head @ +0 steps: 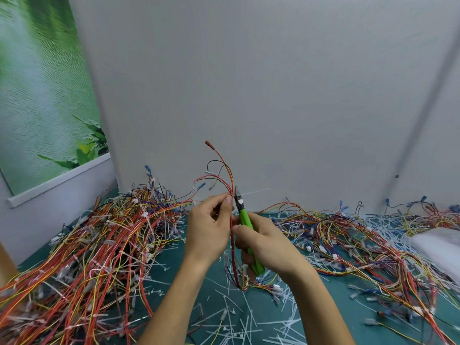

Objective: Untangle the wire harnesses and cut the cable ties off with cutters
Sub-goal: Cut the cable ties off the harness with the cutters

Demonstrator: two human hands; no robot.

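Observation:
My left hand (211, 227) pinches a thin wire harness (225, 179) of red, yellow and black wires, held upright above the table. Its loose ends fan out above my fingers, and its lower part hangs down between my hands to the table. My right hand (266, 241) grips green-handled cutters (245, 219). Their dark jaws point up and sit right beside the harness at my left thumb. A white cable tie tail (256, 191) sticks out to the right by the jaws.
A big heap of tangled harnesses (99, 245) covers the left of the green table (211, 297). More harnesses (361, 235) spread across the right. Cut white ties (249, 319) litter the near table. A white bag (438, 247) lies far right. White walls stand close behind.

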